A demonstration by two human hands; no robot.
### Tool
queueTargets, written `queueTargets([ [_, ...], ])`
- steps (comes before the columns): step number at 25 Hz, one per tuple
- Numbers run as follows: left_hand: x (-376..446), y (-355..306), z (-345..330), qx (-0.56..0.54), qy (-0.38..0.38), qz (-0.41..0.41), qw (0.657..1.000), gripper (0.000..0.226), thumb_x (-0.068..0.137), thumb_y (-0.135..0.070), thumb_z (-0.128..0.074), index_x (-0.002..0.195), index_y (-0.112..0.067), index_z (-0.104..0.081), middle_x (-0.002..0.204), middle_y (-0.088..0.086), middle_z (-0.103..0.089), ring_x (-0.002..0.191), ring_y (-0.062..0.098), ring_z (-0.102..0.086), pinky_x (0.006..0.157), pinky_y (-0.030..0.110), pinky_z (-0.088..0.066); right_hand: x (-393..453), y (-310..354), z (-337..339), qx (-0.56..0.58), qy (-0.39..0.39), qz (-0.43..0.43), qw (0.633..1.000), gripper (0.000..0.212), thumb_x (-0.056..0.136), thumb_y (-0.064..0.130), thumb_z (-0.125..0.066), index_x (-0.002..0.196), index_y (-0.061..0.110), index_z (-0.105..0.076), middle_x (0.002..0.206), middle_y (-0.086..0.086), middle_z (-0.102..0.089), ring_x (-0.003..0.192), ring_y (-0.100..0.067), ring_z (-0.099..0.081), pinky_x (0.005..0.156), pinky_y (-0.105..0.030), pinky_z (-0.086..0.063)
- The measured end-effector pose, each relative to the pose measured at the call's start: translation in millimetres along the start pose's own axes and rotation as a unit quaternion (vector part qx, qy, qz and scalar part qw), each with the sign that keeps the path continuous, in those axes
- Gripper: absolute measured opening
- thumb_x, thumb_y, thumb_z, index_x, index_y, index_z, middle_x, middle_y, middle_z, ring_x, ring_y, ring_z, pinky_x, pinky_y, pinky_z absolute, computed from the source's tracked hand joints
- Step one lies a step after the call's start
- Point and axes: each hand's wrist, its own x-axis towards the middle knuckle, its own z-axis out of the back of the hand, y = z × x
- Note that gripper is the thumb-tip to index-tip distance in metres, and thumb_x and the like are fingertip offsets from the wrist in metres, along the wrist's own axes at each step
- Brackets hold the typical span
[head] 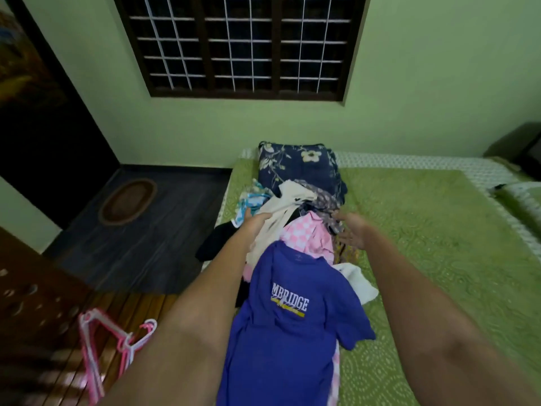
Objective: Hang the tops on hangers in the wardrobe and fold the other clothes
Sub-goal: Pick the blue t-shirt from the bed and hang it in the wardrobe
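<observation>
Head view, both hands (257,221) (351,230) spread over clothes pile (298,230), pink hangers (117,344) possibly on floor.

Arms: both were bare from elbow to wrist, no sleeves in view.
Left hand (255,222): wore no glove.
Right hand (352,231): likewise ungloved, wrist unadorned.
</observation>
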Motion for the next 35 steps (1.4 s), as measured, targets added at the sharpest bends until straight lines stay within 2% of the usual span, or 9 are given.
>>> queueTargets([
  [4, 46.8, 62.1, 78.9, -0.016, -0.072, 0.064, 0.995, 0.117, 0.05, -0.052, -0.084, 0.147, -0.015, -0.03, 0.14, 0.009, -0.05, 0.12, 0.027, -0.054, 0.102, 0.041, -0.044, 43.8, -21.2, -61.9, -0.065, 0.046, -0.056, 0.995, 0.054, 0.09, 0.036, -0.06, 0.137, 0.016, -0.044, 0.131, -0.003, -0.044, 0.102, -0.028, -0.054, 0.085, -0.035, -0.048],
  [7, -27.8, 65.5, 138.9, -0.055, -0.15, 0.086, 0.983, 0.071, 0.09, -0.021, -0.063, 0.148, -0.009, -0.024, 0.139, 0.004, -0.04, 0.128, 0.024, -0.044, 0.098, 0.028, -0.037, 49.1, -33.5, -158.1, -0.133, 0.119, -0.056, 0.982, 0.039, 0.094, 0.033, -0.056, 0.127, 0.016, -0.046, 0.124, -0.001, -0.045, 0.102, -0.026, -0.055, 0.079, -0.032, -0.046],
  [10, -48.6, 126.1, 226.2, -0.065, -0.231, 0.116, 0.964, 0.042, 0.096, -0.003, -0.051, 0.136, 0.004, -0.041, 0.117, 0.014, -0.059, 0.096, 0.024, -0.055, 0.068, 0.027, -0.041, 28.7, -52.5, -270.6, -0.199, 0.233, -0.075, 0.949, 0.017, 0.096, 0.03, -0.053, 0.107, 0.017, -0.048, 0.102, 0.001, -0.048, 0.09, -0.02, -0.055, 0.083, -0.032, -0.044],
  [13, -63.4, 199.8, 320.5, -0.047, -0.302, 0.204, 0.93, 0.036, 0.09, -0.018, -0.058, 0.114, 0.008, -0.058, 0.109, 0.021, -0.063, 0.097, 0.031, -0.062, 0.071, 0.028, -0.048, 7.1, -95.7, -376.6, -0.263, 0.294, -0.065, 0.917, 0.017, 0.098, 0.023, -0.05, 0.114, 0.016, -0.05, 0.107, -0.003, -0.05, 0.084, -0.017, -0.054, 0.074, -0.03, -0.047],
  [15, -72.3, 242.3, 367.4, 0.009, -0.327, 0.235, 0.915, 0.042, 0.085, -0.038, -0.055, 0.094, 0.001, -0.066, 0.11, 0.026, -0.064, 0.103, 0.035, -0.061, 0.084, 0.037, -0.049, -0.4, -135.4, -432.9, -0.299, 0.309, -0.062, 0.901, 0.006, 0.095, 0.015, -0.052, 0.098, 0.015, -0.057, 0.103, -0.006, -0.053, 0.078, -0.017, -0.054, 0.072, -0.032, -0.05],
  [18, -66.0, 301.2, 426.0, 0.08, -0.33, 0.28, 0.898, 0.03, 0.095, -0.018, -0.051, 0.117, 0.0, -0.062, 0.122, 0.019, -0.061, 0.114, 0.034, -0.057, 0.081, 0.026, -0.051, 11.1, -198.6, -511.5, -0.356, 0.293, -0.065, 0.885, 0.024, 0.093, 0.009, -0.052, 0.072, 0.021, -0.053, 0.083, -0.004, -0.057, 0.074, -0.016, -0.055, 0.077, -0.031, -0.052],
  [23, -21.0, 391.3, 473.4, 0.196, -0.224, 0.295, 0.908, 0.024, 0.099, -0.018, -0.041, 0.111, -0.006, -0.057, 0.108, 0.013, -0.064, 0.091, 0.023, -0.063, 0.068, 0.025, -0.048, 38.8, -280.2, -610.3, -0.423, 0.262, -0.061, 0.865, 0.014, 0.094, 0.02, -0.054, 0.088, 0.011, -0.061, 0.091, -0.014, -0.058, 0.08, -0.022, -0.053, 0.073, -0.032, -0.048],
  [28, 22.6, 413.8, 483.1, 0.288, -0.209, 0.279, 0.892, 0.021, 0.097, -0.021, -0.05, 0.115, -0.011, -0.057, 0.112, 0.007, -0.062, 0.095, 0.022, -0.063, 0.074, 0.03, -0.053, 59.8, -332.7, -660.1, -0.527, 0.228, -0.013, 0.819, 0.043, 0.099, 0.032, -0.049, 0.061, 0.014, -0.04, 0.062, 0.0, -0.042, 0.052, -0.01, -0.039, 0.044, -0.022, -0.026],
  [35, 37.5, 420.0, 476.6, 0.288, -0.274, 0.267, 0.878, 0.033, 0.096, -0.016, -0.052, 0.127, -0.012, -0.043, 0.117, 0.009, -0.057, 0.097, 0.027, -0.064, 0.077, 0.034, -0.056, 63.4, -341.3, -665.4, -0.53, 0.238, 0.001, 0.814, 0.026, 0.09, 0.029, -0.064, 0.079, 0.005, -0.066, 0.063, -0.005, -0.056, 0.066, -0.021, -0.058, 0.058, -0.026, -0.048],
])
